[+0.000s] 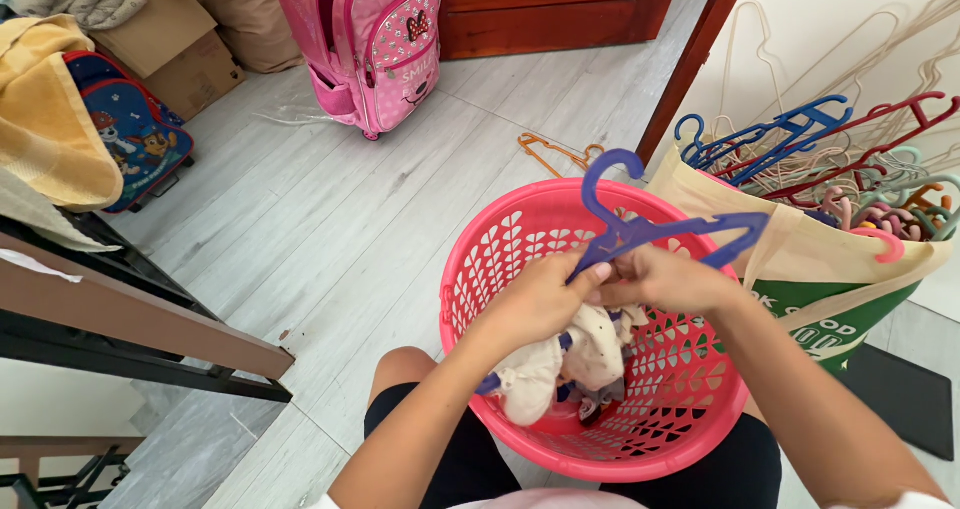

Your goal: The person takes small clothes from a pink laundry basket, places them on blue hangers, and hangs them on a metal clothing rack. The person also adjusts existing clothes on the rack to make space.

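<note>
Landmark: pink laundry basket [480, 269], round with leaf-shaped cut-outs, standing on the pale plank floor [330, 219] between the person's knees.
Left hand: the left hand [540, 299] is over the basket's middle, fingers curled tight around the lower part of a blue plastic hanger [640, 231] and the top of a small cream garment [570, 364].
Right hand: the right hand [665, 279] is just beside the left one, above the basket, pinching the same hanger near its neck; the fingers are closed on it.
Hanger: it is held above the basket, its hook pointing up and away from the person, one arm reaching toward the basket's right rim.
Garment: it hangs from the hands down into the basket, cream with small dark marks, touching the basket's inner wall.
Right of the basket: a beige and green cloth bag [830, 299] touches the rim, packed with hangers of many colours [800, 149].
Beyond the basket: one orange hanger [550, 154] lies on the floor just past the far rim.
Far beyond the basket, to the left: a pink wheeled schoolbag [375, 44] stands upright, well apart.
Left of the basket: a blue backpack [135, 134] leans under a yellow towel [50, 109], well apart.
</note>
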